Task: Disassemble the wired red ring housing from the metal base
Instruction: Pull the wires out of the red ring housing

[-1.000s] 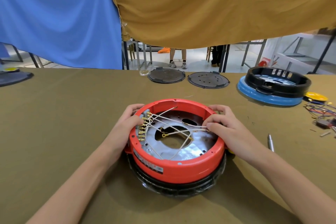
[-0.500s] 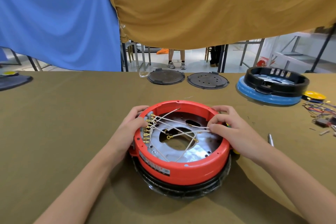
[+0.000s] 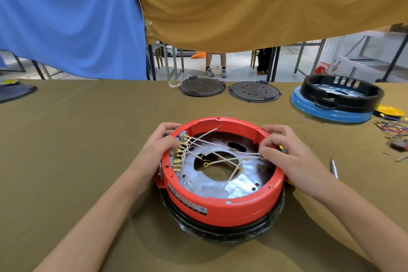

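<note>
Both hands, left hand (image 3: 157, 147) & right hand (image 3: 287, 157), fingers curled on the red ring housing (image 3: 223, 203) rim, have tipped it up vs 1s ago, near edge riding above the metal base (image 3: 225, 231), so separation looks underway

So body-wise there's not much to report. You only get two forearms coming in from the bottom corners of the shot, and the left hand (image 3: 159, 146) and right hand (image 3: 289, 157). Both arms are bare all the way down to the edge of the picture, no sleeves showing at all. No gloves, no watch, no bracelets or wristbands, no rings that I can spot on any of the fingers. Fingernails look short and plain. Nothing else of the person shows.
</note>
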`<action>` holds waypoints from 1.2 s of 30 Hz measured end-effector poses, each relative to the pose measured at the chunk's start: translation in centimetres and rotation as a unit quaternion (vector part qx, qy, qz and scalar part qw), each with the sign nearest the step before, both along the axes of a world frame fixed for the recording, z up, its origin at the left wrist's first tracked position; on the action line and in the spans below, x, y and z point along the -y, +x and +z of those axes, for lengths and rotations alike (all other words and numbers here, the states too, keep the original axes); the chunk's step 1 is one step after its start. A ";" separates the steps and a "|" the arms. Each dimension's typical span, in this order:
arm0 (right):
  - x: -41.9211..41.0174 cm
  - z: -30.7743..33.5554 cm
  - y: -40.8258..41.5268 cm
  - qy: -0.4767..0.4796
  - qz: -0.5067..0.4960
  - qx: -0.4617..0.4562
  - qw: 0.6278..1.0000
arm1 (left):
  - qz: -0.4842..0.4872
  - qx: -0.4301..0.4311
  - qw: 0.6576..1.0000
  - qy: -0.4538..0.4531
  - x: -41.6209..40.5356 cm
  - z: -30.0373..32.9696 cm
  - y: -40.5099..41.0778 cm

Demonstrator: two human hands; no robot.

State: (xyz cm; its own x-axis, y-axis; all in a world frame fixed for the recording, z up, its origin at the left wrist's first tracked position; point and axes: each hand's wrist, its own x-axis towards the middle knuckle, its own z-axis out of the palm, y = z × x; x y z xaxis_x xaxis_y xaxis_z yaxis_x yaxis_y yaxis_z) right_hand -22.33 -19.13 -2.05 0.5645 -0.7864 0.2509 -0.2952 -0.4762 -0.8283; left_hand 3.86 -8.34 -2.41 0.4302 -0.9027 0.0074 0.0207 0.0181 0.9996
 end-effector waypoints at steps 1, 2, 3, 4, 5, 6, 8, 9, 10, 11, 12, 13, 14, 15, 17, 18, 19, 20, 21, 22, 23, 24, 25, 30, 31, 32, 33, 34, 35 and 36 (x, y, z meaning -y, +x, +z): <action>-0.1 0.1 0.0 0.000 -0.003 -0.003 1.000 | 0.000 0.002 1.000 0.000 -0.1 0.0 0.0; -0.1 0.3 0.0 -0.002 -0.005 -0.008 1.000 | 0.000 0.004 1.000 0.000 -0.2 -0.1 0.0; -0.2 0.5 -0.1 -0.005 -0.009 -0.009 1.000 | 0.000 0.008 1.000 -0.001 -0.2 -0.1 -0.1; -0.2 0.7 -0.1 -0.002 -0.014 0.003 1.000 | 0.000 0.013 1.000 -0.001 -0.3 -0.2 0.0; -0.2 0.8 -0.3 0.009 -0.022 0.029 0.999 | -0.002 0.020 1.000 0.000 -0.4 -0.2 -0.1; -0.3 1.0 -0.4 0.026 -0.031 0.056 0.998 | -0.003 0.025 1.000 0.001 -0.5 -0.2 -0.1; -0.4 1.0 -0.6 0.030 -0.037 0.068 0.997 | -0.003 0.030 1.000 -0.002 -0.7 -0.3 0.0; -0.4 0.9 -0.6 0.016 -0.035 0.052 0.998 | -0.003 0.031 1.000 -0.004 -0.7 -0.2 0.0; -0.5 0.7 -0.7 0.002 -0.030 0.034 0.999 | -0.003 0.032 0.999 -0.003 -0.8 -0.2 -0.1; -0.5 0.5 -0.7 -0.008 -0.026 0.020 0.999 | -0.001 0.035 0.999 -0.002 -0.8 -0.2 -0.2; -0.6 0.4 -0.7 -0.013 -0.024 0.015 1.000 | 0.001 0.040 0.999 -0.002 -0.9 -0.2 -0.2; -0.5 0.2 -0.7 -0.017 -0.025 0.018 0.999 | 0.001 0.047 0.999 -0.002 -0.9 -0.2 -0.3; -0.5 0.1 -0.7 -0.019 -0.028 0.024 0.999 | 0.002 0.058 0.998 0.000 -0.9 -0.1 -0.4; -0.5 0.0 -0.7 -0.020 -0.029 0.030 0.999 | 0.002 0.072 0.997 0.004 -1.0 0.0 -0.4; -0.5 0.0 -0.8 -0.018 -0.027 0.040 0.999 | -0.003 0.102 0.995 0.014 -1.3 0.2 -0.5; -0.6 0.0 -0.8 -0.016 -0.024 0.041 0.999 | -0.006 0.111 0.994 0.019 -1.4 0.3 -0.4; -0.5 0.0 -0.9 -0.017 -0.020 0.039 0.999 | -0.009 0.114 0.993 0.022 -1.5 0.3 -0.4; -0.5 0.1 -0.9 -0.020 -0.018 0.035 0.999 | -0.009 0.113 0.993 0.024 -1.6 0.3 -0.4; -0.5 0.1 -0.9 -0.023 -0.017 0.032 0.999 | -0.006 0.112 0.993 0.025 -1.7 0.4 -0.4; -0.6 0.2 -0.9 -0.026 -0.018 0.030 0.999 | 0.000 0.117 0.993 0.025 -1.8 0.4 -0.4; -0.7 0.2 -0.8 -0.028 -0.019 0.032 0.999 | 0.013 0.147 0.989 0.022 -2.0 0.5 -0.4; -0.8 0.1 -0.8 -0.030 -0.021 0.034 0.999 | 0.032 0.202 0.979 0.017 -2.1 0.6 -0.3; -0.8 0.1 -0.7 -0.031 -0.022 0.036 0.999 | 0.048 0.268 0.962 0.009 -2.1 0.8 -0.2; -1.0 -0.1 -0.5 -0.012 -0.019 0.047 0.999 | -0.005 0.477 0.878 -0.027 -0.8 3.3 0.2; -1.0 0.0 -0.3 -0.010 -0.016 0.048 0.999 | -0.028 0.506 0.862 -0.012 0.0 3.7 0.1; -0.9 0.2 -0.1 -0.005 -0.013 0.047 0.999 | -0.050 0.530 0.847 0.011 0.8 4.0 0.0; -0.7 0.5 0.1 0.006 -0.012 0.044 0.999 | -0.069 0.542 0.836 0.042 1.5 4.1 -0.1; -0.5 0.9 0.5 0.024 -0.009 0.036 0.999 | -0.086 0.542 0.833 0.074 2.0 4.0 -0.2; -0.1 1.3 0.9 0.039 -0.002 0.021 0.999 | -0.099 0.530 0.836 0.100 2.2 3.8 -0.1; 0.2 1.8 1.3 0.045 0.007 -0.001 0.999 | -0.105 0.515 0.843 0.116 2.2 3.6 0.0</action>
